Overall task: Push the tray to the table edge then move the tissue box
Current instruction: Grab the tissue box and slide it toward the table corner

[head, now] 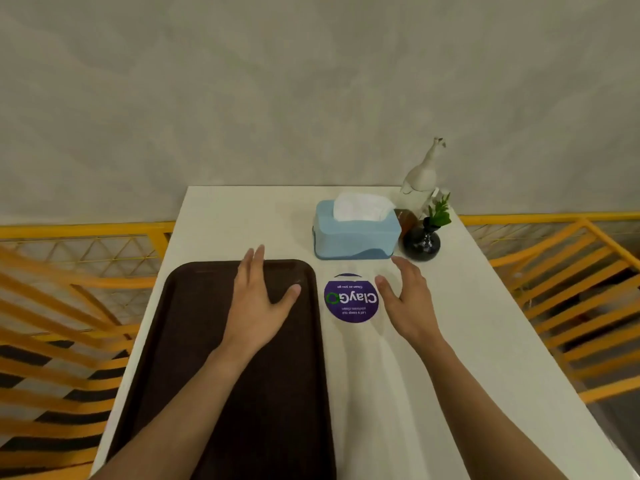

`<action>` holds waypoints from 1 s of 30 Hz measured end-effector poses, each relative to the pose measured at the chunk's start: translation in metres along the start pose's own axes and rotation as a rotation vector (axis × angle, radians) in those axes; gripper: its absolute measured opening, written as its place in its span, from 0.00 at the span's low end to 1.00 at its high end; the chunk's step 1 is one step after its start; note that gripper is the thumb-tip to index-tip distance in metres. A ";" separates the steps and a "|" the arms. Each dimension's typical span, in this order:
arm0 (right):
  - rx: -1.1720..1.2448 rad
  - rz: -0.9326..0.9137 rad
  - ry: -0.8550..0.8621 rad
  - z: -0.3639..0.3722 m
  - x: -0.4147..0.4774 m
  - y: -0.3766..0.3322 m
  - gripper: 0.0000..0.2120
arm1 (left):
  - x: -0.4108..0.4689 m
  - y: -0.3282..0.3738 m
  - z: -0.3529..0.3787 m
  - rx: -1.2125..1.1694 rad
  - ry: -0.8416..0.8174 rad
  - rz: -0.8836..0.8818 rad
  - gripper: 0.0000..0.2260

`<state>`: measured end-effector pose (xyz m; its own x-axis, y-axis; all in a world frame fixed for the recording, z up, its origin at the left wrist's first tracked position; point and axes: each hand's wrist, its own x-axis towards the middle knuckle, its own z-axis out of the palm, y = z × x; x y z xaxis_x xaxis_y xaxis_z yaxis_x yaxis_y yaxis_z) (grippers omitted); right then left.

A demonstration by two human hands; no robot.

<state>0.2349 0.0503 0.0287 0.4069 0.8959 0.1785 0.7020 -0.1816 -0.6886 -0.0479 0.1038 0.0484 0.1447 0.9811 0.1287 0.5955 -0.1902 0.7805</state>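
While both hands are out over the long white table (221, 216), neither one is actually holding anything. The left hand (258, 301) lies flat, palm down, fingers spread, on the far right part of the dark brown rectangular plastic tray (194, 341), fingertips reaching about to the tray's far rim. That tray takes up the left side of the table, its left long side running right along the table's left edge and its near end going out of the bottom of the shot.

The right hand (407, 303) is open too, fingers apart and slightly curled, over bare tabletop just right of the round purple "ClayGo" sticker (350, 297); can't tell if it's touching the surface. It's pointed toward the light blue tissue box (356, 233), close to its near right corner but not touching it.

The tissue box sits on the far right part of the table, white tissue (360, 206) sticking out of the top. Just beside it on the right is a small round black vase with a green sprig (424, 239), and behind that a tall white ceramic bottle-shaped ornament (420, 176) against the grey wall. Yellow metal railings (554, 271) run along both sides of the table
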 end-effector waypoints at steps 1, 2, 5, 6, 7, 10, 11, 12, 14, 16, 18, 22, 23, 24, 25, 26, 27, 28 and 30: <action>0.009 -0.010 0.012 -0.002 0.016 0.004 0.27 | 0.012 0.011 0.012 -0.011 0.001 0.002 0.43; 0.024 -0.024 0.026 -0.003 0.030 0.007 0.26 | 0.023 0.020 0.023 -0.017 0.002 0.002 0.43; 0.082 -0.073 0.046 -0.004 0.065 0.015 0.23 | 0.052 0.042 0.054 -0.016 -0.005 0.014 0.42; 0.087 -0.063 0.036 -0.003 0.074 0.018 0.24 | 0.059 0.047 0.063 -0.010 -0.012 0.020 0.41; 0.083 -0.043 0.019 -0.001 0.082 0.021 0.26 | 0.066 0.051 0.072 0.006 -0.018 0.029 0.40; 0.083 -0.014 -0.034 0.004 0.097 0.028 0.29 | 0.083 0.060 0.093 0.103 -0.037 0.066 0.38; 0.081 -0.003 -0.051 0.006 0.101 0.029 0.30 | 0.088 0.062 0.098 0.127 -0.043 0.069 0.38; 0.074 0.012 -0.064 0.007 0.105 0.032 0.31 | 0.093 0.063 0.102 0.145 -0.047 0.067 0.36; 0.056 0.043 -0.087 0.009 0.113 0.036 0.32 | 0.101 0.064 0.108 0.180 -0.049 0.066 0.32; 0.054 0.056 -0.108 0.011 0.120 0.041 0.31 | 0.105 0.062 0.112 0.212 -0.058 0.064 0.27; 0.059 0.063 -0.112 0.012 0.124 0.044 0.28 | 0.107 0.060 0.114 0.215 -0.066 0.049 0.23; 0.003 0.047 -0.069 0.016 0.131 0.047 0.26 | 0.109 0.055 0.115 0.210 -0.045 0.023 0.21; -0.003 0.044 -0.070 0.017 0.131 0.047 0.26 | 0.110 0.054 0.114 0.217 -0.038 0.018 0.21; -0.007 0.040 -0.074 0.019 0.131 0.046 0.27 | 0.111 0.052 0.113 0.225 -0.032 0.013 0.21; -0.010 0.035 -0.080 0.021 0.131 0.044 0.27 | 0.112 0.051 0.111 0.235 -0.030 0.008 0.20; -0.010 0.030 -0.089 0.024 0.130 0.042 0.27 | 0.114 0.049 0.108 0.242 -0.031 0.001 0.20; -0.010 0.026 -0.100 0.026 0.130 0.038 0.27 | 0.115 0.046 0.104 0.246 -0.033 -0.007 0.20; -0.012 0.019 -0.115 0.029 0.129 0.034 0.27 | 0.117 0.043 0.099 0.247 -0.033 -0.018 0.20; -0.012 -0.003 -0.145 0.036 0.129 0.023 0.28 | 0.123 0.036 0.086 0.247 -0.022 -0.041 0.20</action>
<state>0.2819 0.1764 0.0105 0.3166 0.9455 0.0767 0.7105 -0.1828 -0.6795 0.0595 0.2142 0.0395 0.1326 0.9876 0.0845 0.7758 -0.1565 0.6113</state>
